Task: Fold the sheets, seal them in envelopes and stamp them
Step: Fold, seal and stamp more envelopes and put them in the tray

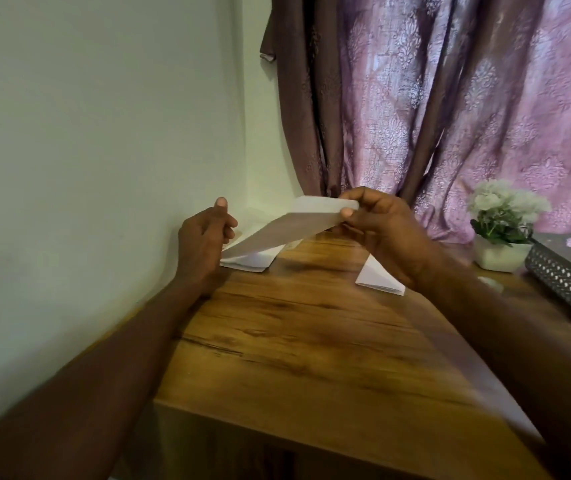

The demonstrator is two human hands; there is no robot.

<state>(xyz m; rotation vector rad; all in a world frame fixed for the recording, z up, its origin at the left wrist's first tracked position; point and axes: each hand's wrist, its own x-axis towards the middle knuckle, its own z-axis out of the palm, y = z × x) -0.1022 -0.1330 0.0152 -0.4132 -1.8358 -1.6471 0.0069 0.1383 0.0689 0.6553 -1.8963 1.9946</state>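
**Right hand pinches envelope in the air, left hand curled beside it**

Right hand holds a white envelope up above the desk, thumb and fingers pinching its right end. Envelope slants down to the left, far edge lit, underside in shadow. Its lower left end reaches the left hand, whose fingers are loosely curled with the thumb sticking up; cannot tell if that hand actually grips the envelope or just sits next to it.

Under the raised envelope, a small stack of white envelopes lies flat at the back left of the desk, close to the wall. A folded sheet lies on the desk just below the right wrist, partly hidden by the arm.

Back right: a white pot with pale flowers stands on the desk, and next to it a dark perforated metal tray runs off the right edge. Patterned purple curtain hangs behind the desk. Both forearms bare, reaching in from the bottom corners. Some motion blur along the right arm.
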